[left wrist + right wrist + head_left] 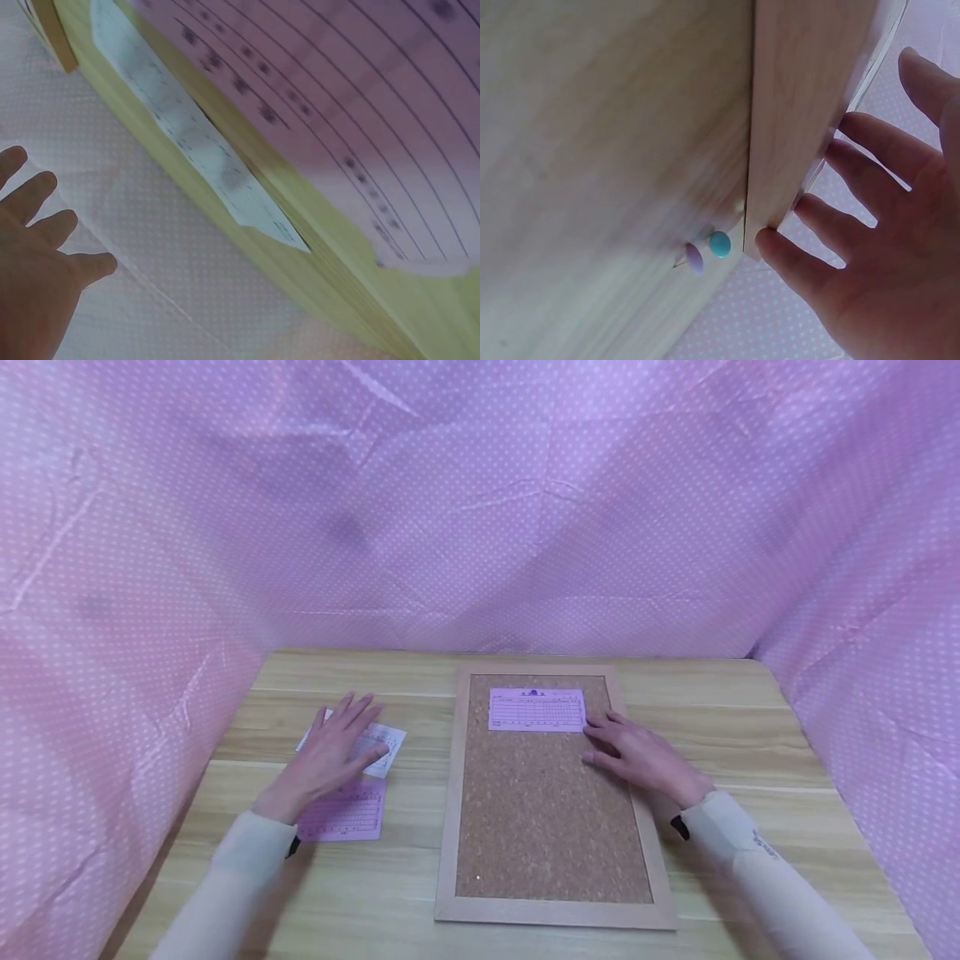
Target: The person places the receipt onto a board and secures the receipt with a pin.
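A wood-framed cork board [551, 818] lies on the table. On its upper part is a pink printed slip [525, 710]. My right hand [637, 752] is at the slip's right end, over the board's right side. In the right wrist view its fingertips [769, 236] are by the wooden frame [802, 90]; whether they press the slip is unclear. My left hand [330, 760], fingers spread, is over a white printed slip [390, 747] and partly hides it. A second pink slip [352, 814] lies below that hand, beside its wrist.
A teal pushpin [720, 244] and a purple pushpin [694, 259] lie on the table [592, 187] beside the frame. Pink dotted cloth [480, 527] hangs around the table's back and sides. A tiny pale spot [477, 877] shows on the lower left cork.
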### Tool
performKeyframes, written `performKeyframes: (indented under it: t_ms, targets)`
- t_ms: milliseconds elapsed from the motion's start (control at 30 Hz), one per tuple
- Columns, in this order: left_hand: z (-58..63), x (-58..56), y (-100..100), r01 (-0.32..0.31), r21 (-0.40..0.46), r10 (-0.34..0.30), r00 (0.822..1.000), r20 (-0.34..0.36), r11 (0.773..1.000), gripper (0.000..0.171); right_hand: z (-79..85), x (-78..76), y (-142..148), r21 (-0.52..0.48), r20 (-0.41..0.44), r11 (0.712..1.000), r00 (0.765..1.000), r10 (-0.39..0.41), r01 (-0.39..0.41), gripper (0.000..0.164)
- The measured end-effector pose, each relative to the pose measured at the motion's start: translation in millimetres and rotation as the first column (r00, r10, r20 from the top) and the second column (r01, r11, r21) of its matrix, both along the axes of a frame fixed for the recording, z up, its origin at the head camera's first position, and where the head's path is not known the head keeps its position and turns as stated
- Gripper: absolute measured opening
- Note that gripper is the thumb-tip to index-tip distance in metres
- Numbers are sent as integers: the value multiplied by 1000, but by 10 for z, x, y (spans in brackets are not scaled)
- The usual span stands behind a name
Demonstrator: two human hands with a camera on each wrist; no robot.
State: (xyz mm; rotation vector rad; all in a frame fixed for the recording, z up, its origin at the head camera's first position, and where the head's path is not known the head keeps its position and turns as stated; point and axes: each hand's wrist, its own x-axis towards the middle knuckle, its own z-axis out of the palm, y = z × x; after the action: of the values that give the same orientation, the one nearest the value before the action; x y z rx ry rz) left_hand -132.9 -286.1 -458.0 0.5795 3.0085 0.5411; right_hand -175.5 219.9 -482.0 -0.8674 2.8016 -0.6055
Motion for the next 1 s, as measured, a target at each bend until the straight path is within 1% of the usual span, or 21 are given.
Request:
performKeyframes:
  t_ms: [167, 433, 600, 800, 1000]
  targets:
    - [-1, -28, -123, -14, -20, 14, 1000, 13, 1000, 73, 2, -6, -1, 3, 10, 1000, 1000, 2, -2, 58]
    - [27, -98, -307, -59, -62, 61, 997, 38, 996, 71, 9, -12, -5, 13, 19, 1000, 1000, 0, 0, 57]
    - [-21, -150, -447, -68, -75, 71, 997, 44, 995, 69, 23, -8, -7, 16, 19, 1000, 1000, 0, 0, 56]
    - [-71, -180, -593, -69, -65, 75, 992, 98, 995, 69, 37, -3, -13, 14, 24, 1000, 1000, -3, 3, 56]
    - [-128, -205, -711, -64, -71, 72, 991, 111, 995, 68, 40, -2, -9, 12, 26, 1000, 1000, -4, 4, 56]
